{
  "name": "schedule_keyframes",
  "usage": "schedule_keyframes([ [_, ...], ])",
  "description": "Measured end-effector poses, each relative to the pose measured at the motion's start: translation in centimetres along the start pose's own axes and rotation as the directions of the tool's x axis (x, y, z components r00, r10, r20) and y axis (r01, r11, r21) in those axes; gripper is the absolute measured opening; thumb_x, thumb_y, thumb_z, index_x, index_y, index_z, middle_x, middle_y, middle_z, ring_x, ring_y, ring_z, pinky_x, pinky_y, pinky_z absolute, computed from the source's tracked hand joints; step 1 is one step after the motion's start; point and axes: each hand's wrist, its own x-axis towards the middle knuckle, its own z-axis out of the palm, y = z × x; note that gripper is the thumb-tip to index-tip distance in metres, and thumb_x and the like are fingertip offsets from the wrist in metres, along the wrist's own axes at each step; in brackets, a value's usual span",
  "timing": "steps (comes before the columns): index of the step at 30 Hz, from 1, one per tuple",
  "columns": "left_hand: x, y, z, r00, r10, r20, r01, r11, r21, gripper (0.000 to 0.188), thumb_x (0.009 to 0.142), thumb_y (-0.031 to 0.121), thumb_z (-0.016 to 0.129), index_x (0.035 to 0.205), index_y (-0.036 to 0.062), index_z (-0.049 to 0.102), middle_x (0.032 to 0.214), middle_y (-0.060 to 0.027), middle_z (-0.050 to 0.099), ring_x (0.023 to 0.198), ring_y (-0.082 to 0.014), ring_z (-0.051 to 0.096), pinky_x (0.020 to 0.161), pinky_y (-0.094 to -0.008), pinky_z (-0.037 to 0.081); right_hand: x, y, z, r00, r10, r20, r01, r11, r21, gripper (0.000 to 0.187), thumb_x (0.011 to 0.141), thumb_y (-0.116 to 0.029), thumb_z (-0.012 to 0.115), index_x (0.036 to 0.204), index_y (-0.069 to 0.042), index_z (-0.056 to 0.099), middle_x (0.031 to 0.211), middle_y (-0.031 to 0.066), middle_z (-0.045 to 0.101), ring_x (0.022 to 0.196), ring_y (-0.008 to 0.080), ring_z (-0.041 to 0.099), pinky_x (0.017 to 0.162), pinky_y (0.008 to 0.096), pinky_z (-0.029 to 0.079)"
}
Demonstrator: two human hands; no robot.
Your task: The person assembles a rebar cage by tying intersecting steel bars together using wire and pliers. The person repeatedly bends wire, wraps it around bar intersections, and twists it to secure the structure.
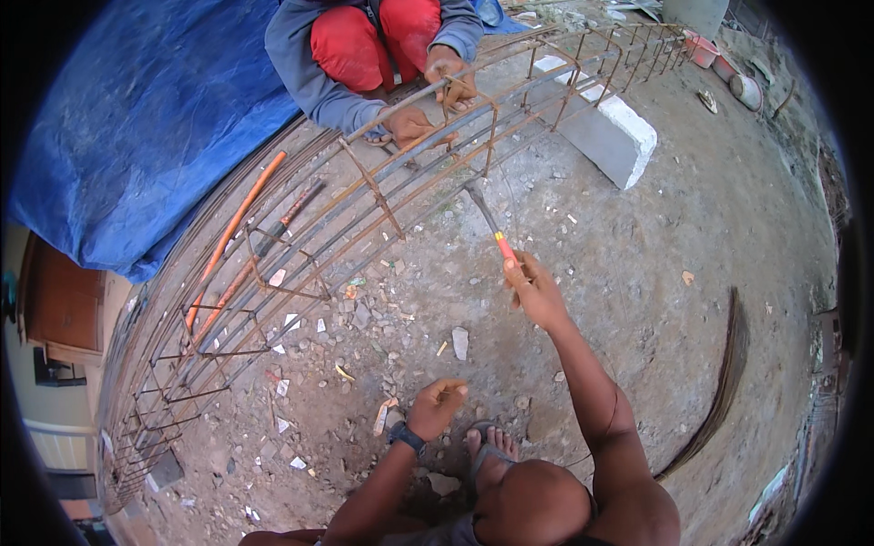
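My right hand [537, 291] is closed around the red handle of pincers [489, 217]. Their dark metal head reaches the lower bars of a long rebar cage [378, 189], beside a square stirrup. Lower in view, my left hand [437, 408] hovers above the dirt, fingers loosely bent and apart, with nothing visible in it. On the far side a crouching person in red trousers has both hands at the cage: one hand [410, 126] rests along a bar, the other hand [451, 77] grips near a stirrup. What those fingers hold is too small to tell.
A white-grey block [624, 141] lies under the cage's right part. Orange pipes [235, 227] lie within the left part. Blue tarpaulin [137, 118] covers the upper left. A curved bundle of thin rods [724, 391] lies right. Rubble [461, 344] dots the ground; buckets [746, 91] stand far right.
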Motion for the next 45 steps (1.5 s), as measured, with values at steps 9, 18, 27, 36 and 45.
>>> schedule_keyframes([
  [9, 0.6, 0.3, -1.3, 0.995, 0.090, -0.047, -0.085, 0.992, 0.092, 0.030, 0.096, 0.025, 0.068, 0.117, 0.0030, 0.067, 0.100, -0.0051, 0.070, 0.088, -0.0114, 0.064, 0.080, -0.0280, 0.053, 2.2, -5.4, -3.2, 0.993, -0.075, -0.093, 0.000, 0.779, -0.627, 0.029, 0.097, -0.025, 0.062, 0.115, -0.003, 0.060, 0.088, 0.0270, 0.067, 0.083, 0.0412, 0.067, 0.073, 0.0497, 0.053],
  [18, -2.0, 0.3, -1.9, 0.986, 0.086, -0.145, -0.064, 0.987, 0.150, 0.033, 0.094, 0.026, 0.070, 0.118, 0.0038, 0.067, 0.102, -0.0066, 0.072, 0.088, -0.0111, 0.065, 0.079, -0.0288, 0.053, 8.5, -5.4, -8.0, 0.734, -0.357, -0.578, 0.151, 0.915, -0.373, 0.009, 0.095, -0.011, 0.059, 0.101, -0.006, 0.064, 0.080, 0.0229, 0.067, 0.073, 0.0411, 0.066, 0.066, 0.0460, 0.050],
  [27, -1.4, 0.0, -2.6, 0.995, 0.054, -0.085, -0.045, 0.993, 0.108, 0.039, 0.096, 0.033, 0.068, 0.120, 0.0026, 0.066, 0.105, -0.0080, 0.072, 0.091, -0.0109, 0.065, 0.081, -0.0290, 0.053, 0.3, -7.3, 1.8, 0.937, -0.350, 0.007, 0.322, 0.855, -0.406, 0.015, 0.099, -0.016, 0.056, 0.107, -0.005, 0.063, 0.079, 0.0222, 0.067, 0.073, 0.0414, 0.067, 0.064, 0.0481, 0.050],
  [36, 7.3, 14.3, 0.5, 0.968, 0.247, 0.045, -0.217, 0.913, -0.345, 0.043, 0.100, 0.036, 0.061, 0.129, 0.0038, 0.061, 0.111, -0.0088, 0.070, 0.091, -0.0137, 0.066, 0.077, -0.0289, 0.053, 7.2, -5.4, -10.9, 0.761, -0.259, -0.595, 0.320, 0.947, -0.003, 0.019, 0.098, -0.020, 0.064, 0.099, -0.001, 0.066, 0.071, 0.0018, 0.063, 0.059, 0.0126, 0.057, 0.052, 0.0300, 0.044],
  [45, 9.1, 12.9, 0.0, 0.984, 0.148, -0.100, -0.172, 0.935, -0.311, 0.041, 0.099, 0.039, 0.063, 0.125, 0.0065, 0.064, 0.111, -0.0061, 0.070, 0.092, -0.0129, 0.065, 0.077, -0.0283, 0.053, 2.9, -8.3, 1.5, 0.955, -0.239, 0.175, 0.259, 0.961, -0.101, 0.016, 0.096, -0.019, 0.061, 0.099, -0.004, 0.062, 0.068, 0.0084, 0.063, 0.063, 0.0229, 0.064, 0.057, 0.0378, 0.049],
])
